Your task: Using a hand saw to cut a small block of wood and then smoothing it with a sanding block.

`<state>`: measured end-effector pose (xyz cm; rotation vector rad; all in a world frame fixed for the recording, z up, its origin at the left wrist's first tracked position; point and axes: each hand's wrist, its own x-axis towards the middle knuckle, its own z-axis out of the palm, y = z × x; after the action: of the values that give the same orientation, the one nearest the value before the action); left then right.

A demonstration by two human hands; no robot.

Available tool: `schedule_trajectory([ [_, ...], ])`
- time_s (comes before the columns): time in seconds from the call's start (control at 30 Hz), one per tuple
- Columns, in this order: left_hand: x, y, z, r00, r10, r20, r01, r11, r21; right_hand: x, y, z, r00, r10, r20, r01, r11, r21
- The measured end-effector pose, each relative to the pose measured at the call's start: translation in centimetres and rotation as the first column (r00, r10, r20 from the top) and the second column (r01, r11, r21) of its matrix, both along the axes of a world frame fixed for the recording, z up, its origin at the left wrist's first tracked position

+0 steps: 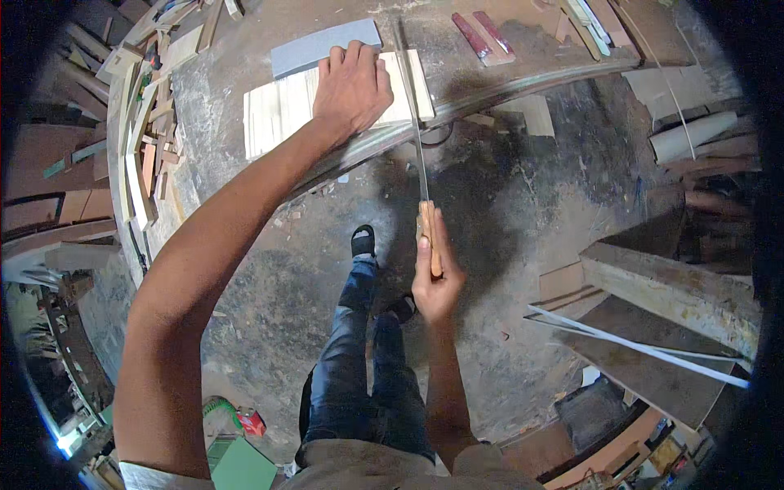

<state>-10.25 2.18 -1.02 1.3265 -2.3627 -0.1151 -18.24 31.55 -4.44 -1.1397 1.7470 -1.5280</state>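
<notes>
A pale, striped wooden board (279,110) lies near the edge of the workbench. My left hand (353,88) presses down on it, fingers bent toward its far edge. In my right hand (438,273) is a handsaw (418,159), gripped by its light wooden handle. Seen almost edge-on, the long thin blade crosses the board near its right end, to the right of my left hand. Whether the blade has cut into the wood cannot be made out. Just beyond the board and my left fingertips lies a grey rectangular slab (314,49).
Two dark red strips (482,37) lie farther right on the workbench (220,77). Wood offcuts (147,147) pile up at its left. A thick beam (661,286), a dark panel (653,351) and white strips (645,347) stand at the right. A green box (241,463) is at lower left.
</notes>
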Motion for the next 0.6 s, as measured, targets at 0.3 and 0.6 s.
schedule_trajectory([
  [0.3,0.6,-0.4,-0.6,1.0,-0.013,-0.005,0.012,0.998,-0.055,0.1,1.8,2.1,0.999,0.028,-0.028,-0.027,0.999,0.023],
  [0.6,0.8,-0.9,-0.4,0.999,0.019,0.042,-0.017,0.998,-0.064,-0.1,3.6,2.0,0.995,0.062,0.075,-0.068,0.994,0.083],
])
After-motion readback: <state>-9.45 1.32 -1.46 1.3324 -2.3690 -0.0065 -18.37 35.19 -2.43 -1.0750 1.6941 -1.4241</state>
